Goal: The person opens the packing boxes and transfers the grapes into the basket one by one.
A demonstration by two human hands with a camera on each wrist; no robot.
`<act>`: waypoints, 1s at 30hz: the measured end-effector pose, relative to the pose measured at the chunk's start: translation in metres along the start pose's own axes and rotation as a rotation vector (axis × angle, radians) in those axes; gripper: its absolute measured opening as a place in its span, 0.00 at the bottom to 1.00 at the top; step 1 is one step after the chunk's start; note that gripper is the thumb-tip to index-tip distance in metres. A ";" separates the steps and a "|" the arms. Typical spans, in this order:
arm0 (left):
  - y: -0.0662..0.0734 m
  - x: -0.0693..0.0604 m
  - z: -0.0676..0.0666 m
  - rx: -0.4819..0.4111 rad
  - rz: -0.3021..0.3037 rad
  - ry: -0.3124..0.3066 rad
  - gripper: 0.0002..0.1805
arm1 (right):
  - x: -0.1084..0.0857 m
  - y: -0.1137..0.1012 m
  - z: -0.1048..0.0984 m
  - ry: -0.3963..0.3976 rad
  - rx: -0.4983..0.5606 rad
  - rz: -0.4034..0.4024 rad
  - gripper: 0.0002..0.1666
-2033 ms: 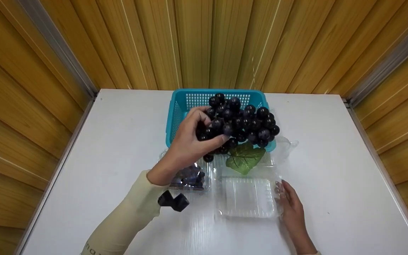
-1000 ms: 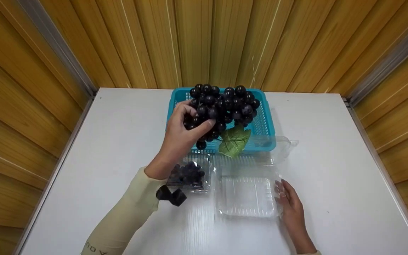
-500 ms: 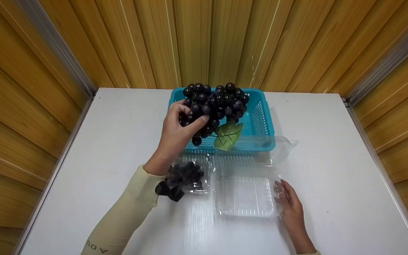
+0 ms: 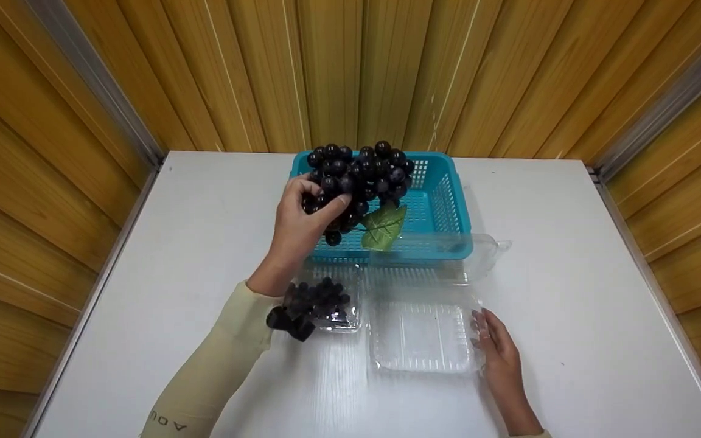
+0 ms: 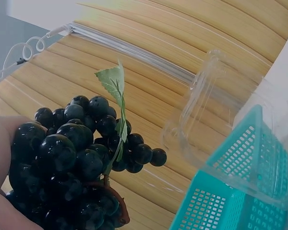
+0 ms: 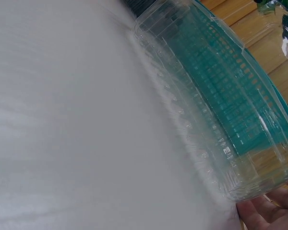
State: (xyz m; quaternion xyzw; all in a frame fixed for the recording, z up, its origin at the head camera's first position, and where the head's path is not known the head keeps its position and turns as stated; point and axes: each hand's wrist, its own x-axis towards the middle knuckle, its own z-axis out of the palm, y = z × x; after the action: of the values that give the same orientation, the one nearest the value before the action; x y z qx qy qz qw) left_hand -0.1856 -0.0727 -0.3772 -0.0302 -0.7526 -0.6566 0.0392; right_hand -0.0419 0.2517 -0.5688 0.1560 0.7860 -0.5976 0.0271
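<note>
In the head view my left hand (image 4: 299, 222) grips a bunch of dark grapes (image 4: 344, 176) with a green leaf (image 4: 384, 226), held up over the teal basket (image 4: 461, 201). Close up in the left wrist view, the round grapes (image 5: 67, 153) and a brown stem (image 5: 122, 206) show beside the thumb. My right hand (image 4: 499, 359) holds the right edge of a clear plastic clamshell container (image 4: 426, 340). Its lid (image 4: 484, 258) stands raised against the basket's near side. In the right wrist view, fingers (image 6: 264, 213) touch the container's corner.
A second clear container (image 4: 353, 313) with dark grapes inside (image 4: 320, 298) sits left of the first, partly behind my left wrist. A black wrist device (image 4: 289, 322) hangs by the cuff. Wood-patterned walls (image 4: 338, 73) edge the white table (image 4: 569, 274) on three sides.
My left hand has carried the grapes leftward and slightly back over the basket, slowing lately. More of the basket and second container now show. My right hand and its container stay put.
</note>
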 end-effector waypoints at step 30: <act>-0.024 0.019 0.005 0.077 -0.056 0.044 0.23 | 0.001 -0.003 -0.002 -0.004 -0.046 0.062 0.31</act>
State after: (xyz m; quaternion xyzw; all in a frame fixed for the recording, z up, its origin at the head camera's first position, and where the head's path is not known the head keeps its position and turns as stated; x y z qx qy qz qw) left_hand -0.2074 -0.0714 -0.4000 0.0070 -0.7768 -0.6285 0.0386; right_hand -0.0437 0.2526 -0.5654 0.1784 0.7944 -0.5784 0.0508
